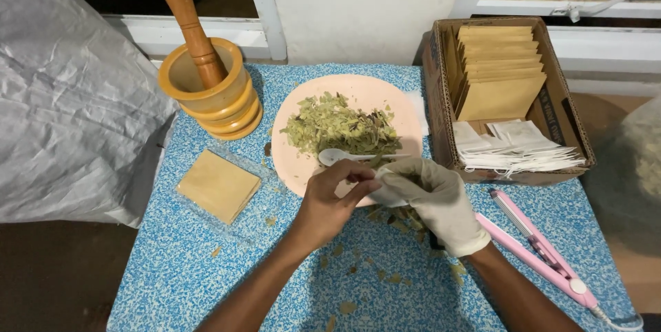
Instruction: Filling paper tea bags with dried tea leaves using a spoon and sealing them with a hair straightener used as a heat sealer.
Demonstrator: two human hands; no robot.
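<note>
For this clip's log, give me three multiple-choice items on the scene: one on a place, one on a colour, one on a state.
1. Where is the wooden pestle?
A. In the yellow wooden mortar
B. On the plate
C. In the box

2. What colour is the long flat clamp tool on the right side of the blue speckled table?
A. Green
B. Pink
C. Black

3. What covers the right hand?
A. Nothing
B. A dark mitten
C. A white glove

Answers:
1 A: the pestle leans inside the mortar at the table's far left.
2 B: the tool's body is pink with a white button.
3 C: the right hand wears a white glove, while the left hand is bare; both meet over a small white sachet near the round pink plate of dried leaves.
</note>
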